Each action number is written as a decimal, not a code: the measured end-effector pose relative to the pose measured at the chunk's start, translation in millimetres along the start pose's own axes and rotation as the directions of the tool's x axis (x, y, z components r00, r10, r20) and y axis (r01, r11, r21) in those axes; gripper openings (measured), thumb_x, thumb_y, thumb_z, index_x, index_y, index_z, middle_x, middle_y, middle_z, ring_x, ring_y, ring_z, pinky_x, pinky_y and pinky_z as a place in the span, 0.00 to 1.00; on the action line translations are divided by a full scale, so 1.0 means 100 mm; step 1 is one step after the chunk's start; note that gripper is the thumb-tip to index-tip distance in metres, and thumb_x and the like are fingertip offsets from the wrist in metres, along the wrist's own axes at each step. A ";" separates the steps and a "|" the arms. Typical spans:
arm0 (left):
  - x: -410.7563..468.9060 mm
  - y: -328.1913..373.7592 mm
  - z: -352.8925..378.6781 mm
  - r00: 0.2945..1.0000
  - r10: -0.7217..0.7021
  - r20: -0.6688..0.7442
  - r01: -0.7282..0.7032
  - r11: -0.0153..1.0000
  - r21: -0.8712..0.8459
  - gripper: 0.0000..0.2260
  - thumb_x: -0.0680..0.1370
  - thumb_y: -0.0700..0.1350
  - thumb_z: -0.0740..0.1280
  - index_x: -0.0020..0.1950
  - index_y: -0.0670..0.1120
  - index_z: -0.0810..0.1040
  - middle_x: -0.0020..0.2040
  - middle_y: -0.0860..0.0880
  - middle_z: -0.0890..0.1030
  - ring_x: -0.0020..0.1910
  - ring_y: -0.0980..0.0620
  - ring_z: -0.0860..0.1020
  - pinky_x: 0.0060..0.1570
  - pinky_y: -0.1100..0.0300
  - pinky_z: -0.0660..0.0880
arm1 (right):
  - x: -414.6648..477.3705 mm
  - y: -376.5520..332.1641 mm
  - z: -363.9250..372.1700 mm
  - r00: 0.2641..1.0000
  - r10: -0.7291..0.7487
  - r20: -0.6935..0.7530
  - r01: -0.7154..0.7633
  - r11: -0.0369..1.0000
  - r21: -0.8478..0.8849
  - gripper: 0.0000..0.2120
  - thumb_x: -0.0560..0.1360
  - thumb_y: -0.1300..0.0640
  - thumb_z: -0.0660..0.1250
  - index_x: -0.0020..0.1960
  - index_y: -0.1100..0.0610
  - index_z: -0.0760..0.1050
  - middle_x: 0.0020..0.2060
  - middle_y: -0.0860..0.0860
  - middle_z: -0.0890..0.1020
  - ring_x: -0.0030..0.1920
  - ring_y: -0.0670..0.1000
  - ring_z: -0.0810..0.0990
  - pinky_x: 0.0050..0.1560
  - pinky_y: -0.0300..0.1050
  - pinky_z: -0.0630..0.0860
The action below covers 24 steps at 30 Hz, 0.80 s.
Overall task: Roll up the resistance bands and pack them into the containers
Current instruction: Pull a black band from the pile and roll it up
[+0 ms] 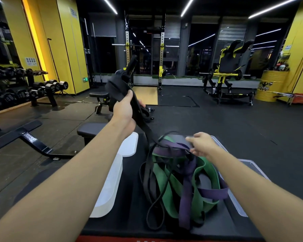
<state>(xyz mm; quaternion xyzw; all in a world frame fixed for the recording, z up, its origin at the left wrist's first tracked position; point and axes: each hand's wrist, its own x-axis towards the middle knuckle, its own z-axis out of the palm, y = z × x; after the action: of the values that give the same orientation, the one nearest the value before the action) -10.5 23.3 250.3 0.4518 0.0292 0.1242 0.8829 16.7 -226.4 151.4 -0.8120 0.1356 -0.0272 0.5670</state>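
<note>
Black band [144, 127] rises from a tangled pile [166, 189] on the table [129, 206], fingers of the left hand [123, 110] clamped round it. Right hand [202, 144] fingers pinch a purple band [164, 150] atop the pile, beside a clear container [241, 205].

the yellow barrel [271, 84] on the right bears a dark emblem whose lettering ends in "star", a small green sign [85, 79] sits low on the yellow pillar [72, 49], and the wall notices [31, 61] and bench-foot label [31, 138] are too small to read.
</note>
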 end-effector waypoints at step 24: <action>0.19 -0.06 -0.08 0.995 0.096 0.021 -0.098 0.977 0.191 0.13 0.85 0.48 0.65 0.60 0.37 0.76 0.43 0.44 0.83 0.41 0.48 0.83 0.46 0.51 0.82 | -0.16 -0.64 0.30 0.904 -0.423 -0.053 0.416 0.902 -0.115 0.12 0.80 0.66 0.63 0.43 0.58 0.81 0.40 0.57 0.86 0.36 0.53 0.85 0.47 0.55 0.85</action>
<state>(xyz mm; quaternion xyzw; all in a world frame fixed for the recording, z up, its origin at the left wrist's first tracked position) 8.2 31.1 241.4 0.5366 0.0137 0.1608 0.8282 19.6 -174.3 202.2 -0.8482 -0.0195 -0.1728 0.5003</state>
